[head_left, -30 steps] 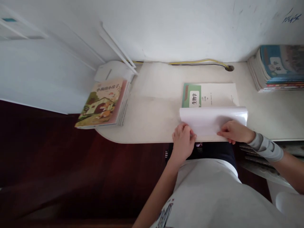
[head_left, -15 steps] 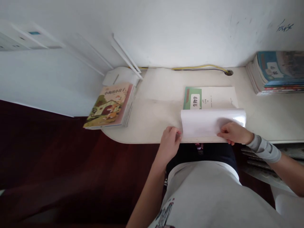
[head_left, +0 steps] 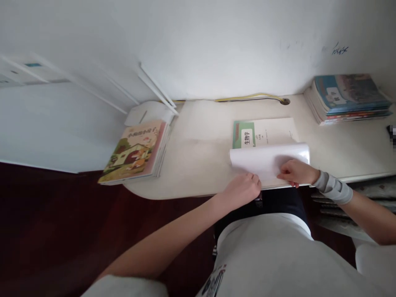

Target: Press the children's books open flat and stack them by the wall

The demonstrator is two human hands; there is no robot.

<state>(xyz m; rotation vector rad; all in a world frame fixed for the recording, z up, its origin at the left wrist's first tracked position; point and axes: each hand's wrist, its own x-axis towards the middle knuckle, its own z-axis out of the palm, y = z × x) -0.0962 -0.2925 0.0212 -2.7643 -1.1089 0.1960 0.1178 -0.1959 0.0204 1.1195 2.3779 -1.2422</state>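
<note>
A biology textbook [head_left: 272, 128] lies on the desk [head_left: 198, 161] with its green-edged title page facing up. From its near side a white, glossy sheet, perhaps the cover [head_left: 253, 159], curls over toward me. My right hand [head_left: 295, 171], in a grey wrist support, is closed in a pinch at the near right part of this sheet. At the sheet's near left edge, by the desk's front edge, my left hand [head_left: 244, 189] is closed with fingers curled under; what they hold, if anything, is hidden.
To the left, a stack of picture books [head_left: 133, 152] overhangs the desk's rounded corner, beside a white device with antennas [head_left: 148, 112]. More books [head_left: 349, 97] are piled at the back right. A yellow cable [head_left: 247, 97] runs along the wall into a cable hole [head_left: 285, 101].
My left hand has moved right along the near edge of the white sheet, from its left corner. My right hand stays at the sheet. The view has shifted slightly.
</note>
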